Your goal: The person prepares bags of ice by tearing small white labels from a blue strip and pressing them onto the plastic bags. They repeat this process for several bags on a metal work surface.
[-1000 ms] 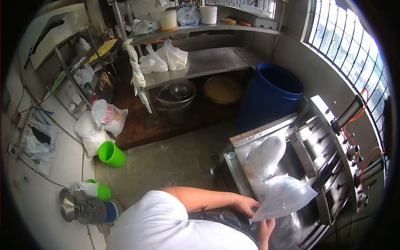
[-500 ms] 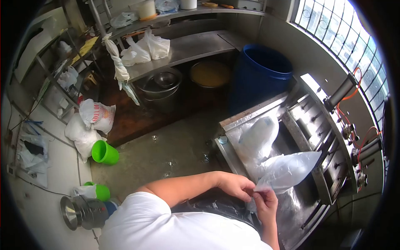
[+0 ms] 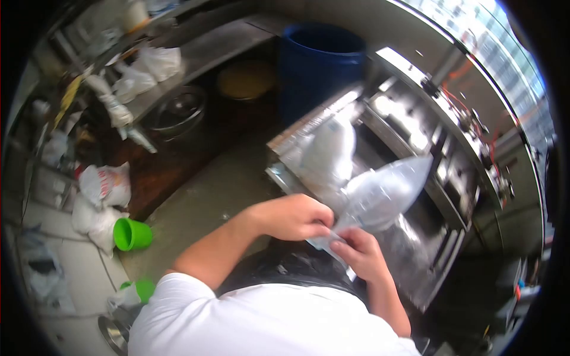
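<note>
Between the pinched fingers of the left hand [image 3: 295, 217] and right hand [image 3: 361, 251], the clear bag's [image 3: 389, 191] gathered neck is running. Its puffed body is lying just beyond the fingertips.

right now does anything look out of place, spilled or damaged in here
Nothing is plainly spilled, and the held plastic bag shows no visible tear. One untidy spot: the twisted cloth dangling at the edge of the steel shelf. The upper green bucket seems to lean, but the curved view makes that uncertain.
</note>
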Action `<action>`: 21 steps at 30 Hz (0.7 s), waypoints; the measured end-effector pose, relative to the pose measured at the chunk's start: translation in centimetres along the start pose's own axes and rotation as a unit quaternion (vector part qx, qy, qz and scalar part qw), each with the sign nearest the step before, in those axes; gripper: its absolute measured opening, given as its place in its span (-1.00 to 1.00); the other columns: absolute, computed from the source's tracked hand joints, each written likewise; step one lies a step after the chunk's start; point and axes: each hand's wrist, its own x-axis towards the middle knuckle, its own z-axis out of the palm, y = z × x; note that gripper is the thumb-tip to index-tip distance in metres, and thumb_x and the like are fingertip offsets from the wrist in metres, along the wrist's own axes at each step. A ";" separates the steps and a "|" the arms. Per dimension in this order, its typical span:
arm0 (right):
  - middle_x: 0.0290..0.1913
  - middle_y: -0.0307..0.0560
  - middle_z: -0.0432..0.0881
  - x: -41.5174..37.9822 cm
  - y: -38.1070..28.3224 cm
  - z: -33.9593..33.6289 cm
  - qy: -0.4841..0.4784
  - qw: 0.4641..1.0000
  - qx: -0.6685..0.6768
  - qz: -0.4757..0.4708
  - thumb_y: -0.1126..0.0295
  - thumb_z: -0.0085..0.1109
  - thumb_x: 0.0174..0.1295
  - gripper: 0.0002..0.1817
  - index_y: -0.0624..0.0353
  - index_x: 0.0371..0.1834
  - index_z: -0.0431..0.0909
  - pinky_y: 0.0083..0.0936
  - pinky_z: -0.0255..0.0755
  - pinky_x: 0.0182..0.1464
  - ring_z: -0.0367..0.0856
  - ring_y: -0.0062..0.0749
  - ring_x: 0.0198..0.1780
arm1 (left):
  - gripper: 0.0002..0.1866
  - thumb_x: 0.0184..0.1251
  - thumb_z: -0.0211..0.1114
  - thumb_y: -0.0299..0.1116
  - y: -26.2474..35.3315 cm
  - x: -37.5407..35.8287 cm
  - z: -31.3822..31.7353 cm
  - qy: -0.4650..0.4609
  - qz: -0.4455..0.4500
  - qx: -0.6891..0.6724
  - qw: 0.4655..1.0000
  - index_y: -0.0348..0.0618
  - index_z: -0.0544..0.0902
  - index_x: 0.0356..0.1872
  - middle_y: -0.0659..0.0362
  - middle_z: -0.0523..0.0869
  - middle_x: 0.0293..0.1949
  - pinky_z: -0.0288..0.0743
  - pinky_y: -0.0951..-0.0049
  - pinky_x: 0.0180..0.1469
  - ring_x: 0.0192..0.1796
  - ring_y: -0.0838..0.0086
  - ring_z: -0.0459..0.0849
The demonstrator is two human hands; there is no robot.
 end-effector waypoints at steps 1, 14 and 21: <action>-0.27 -0.32 0.72 0.2 -0.5 0.3 0.005 1.000 0.025 -0.003 0.31 0.49 0.50 -0.73 0.28 0.06 0.75 -0.55 0.50 -0.22 0.57 -0.67 -0.25 | -0.83 0.50 0.45 -0.36 0.0 0.1 -0.3 0.020 0.024 0.027 0.999 -0.28 0.74 -0.13 -0.01 0.78 -0.25 0.61 0.25 -0.10 -0.20 0.21 0.76; -0.17 -0.35 0.74 0.6 -1.7 1.9 0.015 0.985 0.170 -0.027 0.35 0.35 0.60 -0.76 0.29 0.16 0.71 -0.66 0.50 -0.14 0.58 -0.77 -0.19 | -0.87 0.48 0.43 -0.55 -0.2 -1.2 0.2 0.238 0.007 0.017 0.971 -0.24 0.76 -0.03 0.12 0.80 -0.15 0.62 0.37 -0.01 -0.09 0.39 0.76; -0.11 -0.29 0.76 1.5 -2.8 2.5 -0.011 0.992 0.123 -0.029 0.32 0.34 0.63 -0.76 0.28 0.14 0.71 -0.62 0.53 -0.04 0.63 -0.70 -0.11 | -0.85 0.46 0.45 -0.55 0.8 -1.5 -0.4 0.238 0.026 0.014 0.971 -0.23 0.74 -0.02 0.11 0.77 -0.14 0.63 0.33 -0.03 -0.11 0.32 0.75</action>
